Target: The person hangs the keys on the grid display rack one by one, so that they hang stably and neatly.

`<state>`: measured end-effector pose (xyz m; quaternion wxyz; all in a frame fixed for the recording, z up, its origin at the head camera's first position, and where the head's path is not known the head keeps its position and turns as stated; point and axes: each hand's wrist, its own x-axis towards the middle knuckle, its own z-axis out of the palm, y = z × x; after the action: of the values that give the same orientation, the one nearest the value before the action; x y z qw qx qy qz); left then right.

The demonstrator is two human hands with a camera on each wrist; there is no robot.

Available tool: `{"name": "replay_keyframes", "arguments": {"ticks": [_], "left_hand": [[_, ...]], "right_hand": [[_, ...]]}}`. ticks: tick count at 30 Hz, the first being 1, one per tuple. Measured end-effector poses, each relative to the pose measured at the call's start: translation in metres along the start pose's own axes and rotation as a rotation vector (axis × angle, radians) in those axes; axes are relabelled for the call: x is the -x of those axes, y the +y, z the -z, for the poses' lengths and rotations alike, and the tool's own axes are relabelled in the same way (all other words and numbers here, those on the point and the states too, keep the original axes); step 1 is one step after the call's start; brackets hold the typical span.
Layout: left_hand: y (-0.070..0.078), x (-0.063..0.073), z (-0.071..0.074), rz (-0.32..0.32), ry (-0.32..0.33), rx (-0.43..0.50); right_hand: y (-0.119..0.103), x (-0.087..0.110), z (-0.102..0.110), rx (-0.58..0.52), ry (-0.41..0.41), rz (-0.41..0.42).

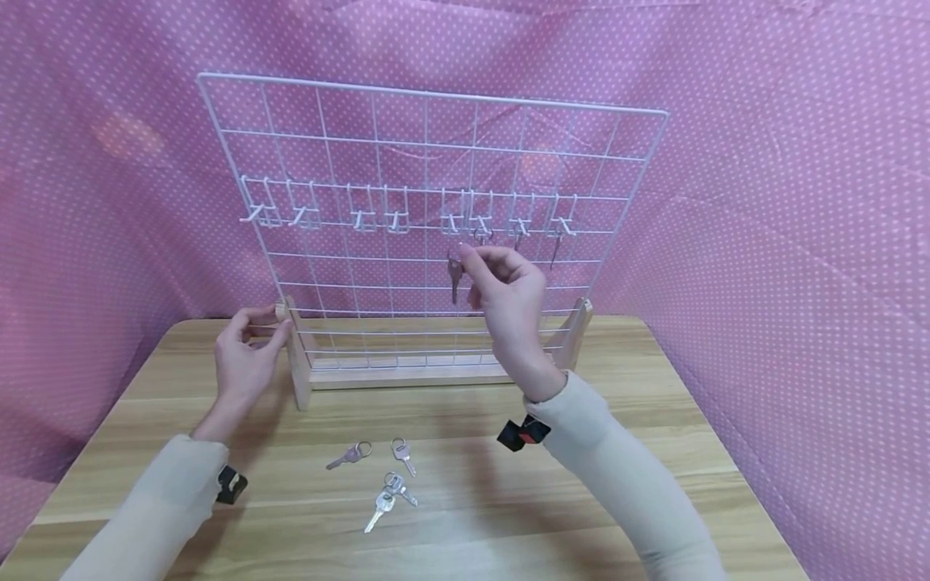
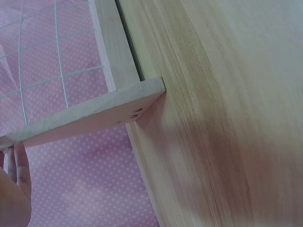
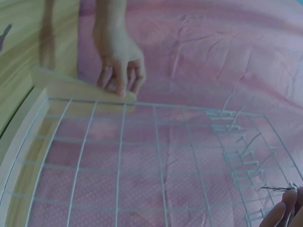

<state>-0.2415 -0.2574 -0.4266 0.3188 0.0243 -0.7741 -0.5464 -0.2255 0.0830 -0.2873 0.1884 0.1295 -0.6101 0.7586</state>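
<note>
My right hand (image 1: 512,315) pinches a key (image 1: 454,278) near its ring, just below a white hook (image 1: 452,222) in the middle of the wire grid. The key hangs blade down in the head view; in the right wrist view the key (image 3: 273,188) shows beside the fingertips at the lower right. My left hand (image 1: 249,355) holds the upper end of the rack's left wooden support (image 1: 296,355), thumb in front. Three hooks right of the held key carry keys, one of them a key (image 1: 556,248) on the far right hook; the right hand partly covers another.
Several ringed keys lie on the wooden table (image 1: 581,516) before the rack, among them a key (image 1: 352,454) at the left and a key (image 1: 381,510) nearest me. More hooks (image 1: 301,216) line the grid's left half. Pink dotted cloth (image 1: 785,242) surrounds the table.
</note>
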Motion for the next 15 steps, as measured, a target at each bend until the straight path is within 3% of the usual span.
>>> {"name": "replay_keyframes", "arguments": {"ticks": [4, 15], "left_hand": [[0.0, 0.0, -0.001, -0.002, 0.002, -0.001], [-0.001, 0.0, 0.0, 0.009, -0.004, 0.013]], "right_hand": [[-0.003, -0.003, -0.008, -0.088, 0.063, -0.013], [0.001, -0.009, -0.018, -0.149, 0.154, -0.044]]}}
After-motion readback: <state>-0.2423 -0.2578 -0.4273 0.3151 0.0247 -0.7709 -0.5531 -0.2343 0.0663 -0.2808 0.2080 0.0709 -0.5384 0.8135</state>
